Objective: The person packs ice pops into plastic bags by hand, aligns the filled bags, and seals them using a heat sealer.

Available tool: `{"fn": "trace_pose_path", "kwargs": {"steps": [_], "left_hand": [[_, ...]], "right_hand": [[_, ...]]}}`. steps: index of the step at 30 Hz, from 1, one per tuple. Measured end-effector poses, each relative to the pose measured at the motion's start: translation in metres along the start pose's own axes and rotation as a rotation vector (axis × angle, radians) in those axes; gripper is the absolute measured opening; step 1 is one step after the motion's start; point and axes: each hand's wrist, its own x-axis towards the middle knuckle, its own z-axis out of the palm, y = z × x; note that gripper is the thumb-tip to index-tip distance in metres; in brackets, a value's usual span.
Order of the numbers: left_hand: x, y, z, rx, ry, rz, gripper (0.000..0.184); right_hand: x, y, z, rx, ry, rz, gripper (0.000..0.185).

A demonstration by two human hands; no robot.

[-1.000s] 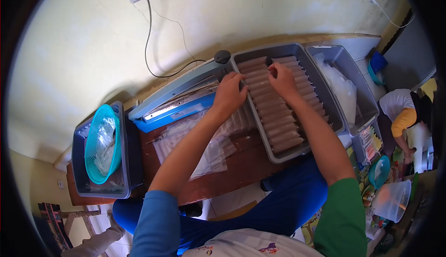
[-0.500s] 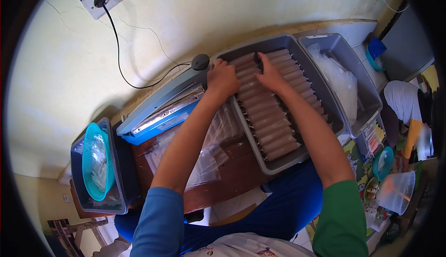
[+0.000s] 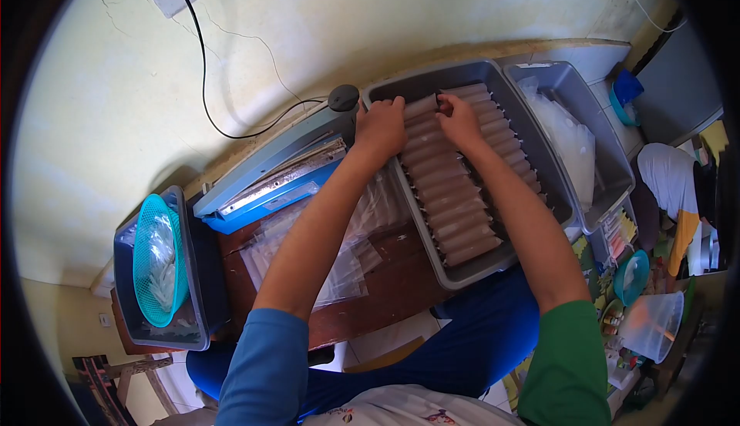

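Both hands are over a grey tub (image 3: 455, 279) packed with rows of brown-filled plastic tubes (image 3: 453, 204). A single brown-filled plastic tube (image 3: 421, 108) lies crosswise at the far end of the left row. My left hand (image 3: 381, 127) curls its fingers at the left end of this tube, by the tub's rim. At its other end, my right hand (image 3: 459, 121) is closed with thumb and fingers pinched on the tip. The fingertips of the left hand are partly hidden. A second row of similar tubes (image 3: 493, 122) runs along the right side.
Left of the tub stands a blue impulse sealer (image 3: 277, 195) with clear plastic bags (image 3: 339, 272) before it. A teal basket (image 3: 158, 260) rests in a dark bin (image 3: 204, 303). Another grey tub (image 3: 617, 195) holds pale plastic. A person (image 3: 671, 176) is at far right.
My right hand has closed from a spread thumb and fingers onto the tube's right end. The brown tube between the hands now shows more plainly. The view has shifted slightly.
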Motion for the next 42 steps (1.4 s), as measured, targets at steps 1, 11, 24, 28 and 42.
{"fn": "trace_pose_path", "kwargs": {"steps": [1, 11, 24, 28, 42], "left_hand": [[0.001, 0.001, 0.001, 0.048, -0.022, -0.019, 0.036], [-0.006, -0.007, 0.001, -0.168, 0.013, 0.048, 0.041], [-0.061, 0.013, -0.024, -0.526, 0.305, 0.135, 0.04], [-0.095, 0.01, -0.048, -0.709, 0.352, 0.091, 0.042], [-0.264, -0.036, -0.078, -1.064, 0.115, -0.321, 0.04]], "right_hand": [[0.0, 0.003, 0.002, 0.001, 0.0, 0.001, 0.049], [-0.005, -0.01, -0.006, 0.081, 0.028, 0.105, 0.042], [-0.046, -0.072, -0.046, 0.814, -0.199, 0.194, 0.032], [-0.072, -0.104, -0.052, 0.905, -0.225, 0.105, 0.031], [-0.211, -0.18, 0.03, 0.918, -0.712, 0.192, 0.067]]}}
